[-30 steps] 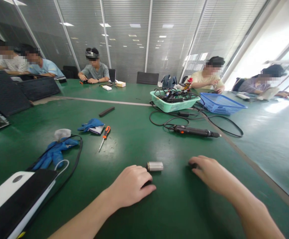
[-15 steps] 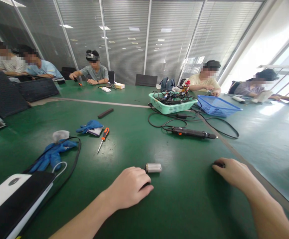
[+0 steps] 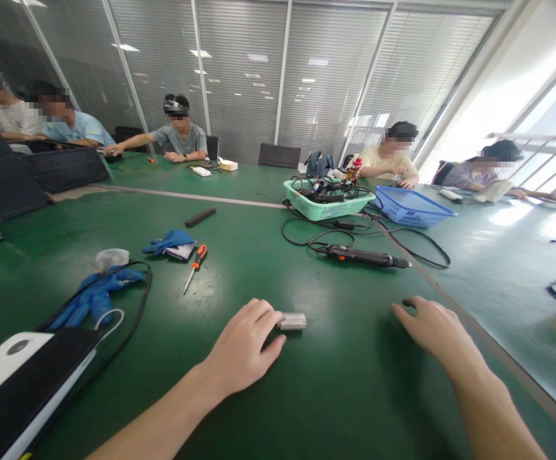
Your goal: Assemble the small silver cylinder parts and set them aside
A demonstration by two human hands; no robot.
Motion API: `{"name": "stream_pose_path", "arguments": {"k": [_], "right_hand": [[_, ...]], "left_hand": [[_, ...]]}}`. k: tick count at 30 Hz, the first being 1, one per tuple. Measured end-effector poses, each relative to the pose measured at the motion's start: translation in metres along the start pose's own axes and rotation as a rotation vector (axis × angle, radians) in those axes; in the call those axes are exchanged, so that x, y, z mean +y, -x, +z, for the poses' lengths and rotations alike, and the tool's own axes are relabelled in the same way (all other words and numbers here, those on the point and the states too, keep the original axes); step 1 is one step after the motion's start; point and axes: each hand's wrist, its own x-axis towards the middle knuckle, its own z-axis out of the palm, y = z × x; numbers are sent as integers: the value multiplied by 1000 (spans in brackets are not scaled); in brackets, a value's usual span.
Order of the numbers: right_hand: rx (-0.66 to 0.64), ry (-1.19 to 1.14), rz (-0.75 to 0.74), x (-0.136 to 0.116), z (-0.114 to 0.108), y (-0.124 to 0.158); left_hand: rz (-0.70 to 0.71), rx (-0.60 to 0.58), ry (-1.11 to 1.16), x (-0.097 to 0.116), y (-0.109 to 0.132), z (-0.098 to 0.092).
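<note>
My left hand (image 3: 247,348) rests on the green table (image 3: 335,383) with its fingers stretched forward. Its fingertips touch the left end of a small silver metal cylinder (image 3: 293,321) lying on its side. My right hand (image 3: 429,327) lies flat on the table further right, fingers spread. A small dark piece (image 3: 408,300) shows just under its fingertips; I cannot make out what it is. Neither hand is wrapped round anything.
Beyond the hands are a black electric screwdriver (image 3: 364,257) with its cable, a green basket (image 3: 326,206) of tools and a blue basket (image 3: 412,207). An orange-handled screwdriver (image 3: 194,265), blue gloves (image 3: 96,297) and a white-and-black device (image 3: 14,377) lie left. Several people sit across the table.
My left hand has uncurled and reached its fingers onto the silver cylinder. My right hand slid right with the dark piece, then came back a little to the left.
</note>
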Motion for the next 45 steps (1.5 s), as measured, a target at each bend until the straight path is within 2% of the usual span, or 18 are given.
{"name": "stream_pose_path", "arguments": {"k": [3,6,10,13,19,22,33,45], "right_hand": [[134,-97,-66,-44,-14,15],[241,-331,-344,-102,-25,43],[211,-537,-677,-163,-25,86],[168,-609,-775,-183,-19,107],[-30,-680,-769,-185,-24,112],[-75,-677,-793,-182,-27,109],[-74,-662,-757,-183,-27,111],[-55,-577,-804,-182,-30,110]], "left_hand": [[-44,22,-10,-2,-1,2],[-18,-60,4,-2,-2,1],[35,-71,91,1,-1,-3],[70,-57,120,3,-1,-6],[54,-112,77,3,-2,-7],[36,-125,42,3,-2,-6],[1,-134,-4,4,-1,-6],[25,-132,1,3,-2,-4]]}}
